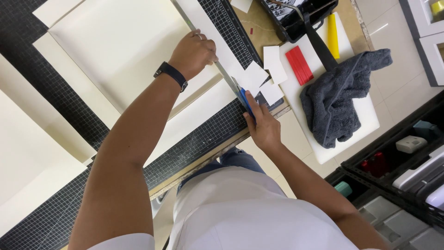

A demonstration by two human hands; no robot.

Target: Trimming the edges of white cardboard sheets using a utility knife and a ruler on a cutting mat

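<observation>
A left hand (193,53) presses closed fingers on a metal ruler (217,65) laid across cream board (115,51) on a black cutting mat (208,134). The right hand (261,125) grips a blue knife (245,102) against the ruler's near end. A grey towel (340,102) lies nearby on the surface.

1. I see no screen and no sign.
2. At the top right edge, a white box (436,11) with a small yellow label (437,6) inside.
3. In the black rack at right, a small white package (411,144) lies flat.
</observation>
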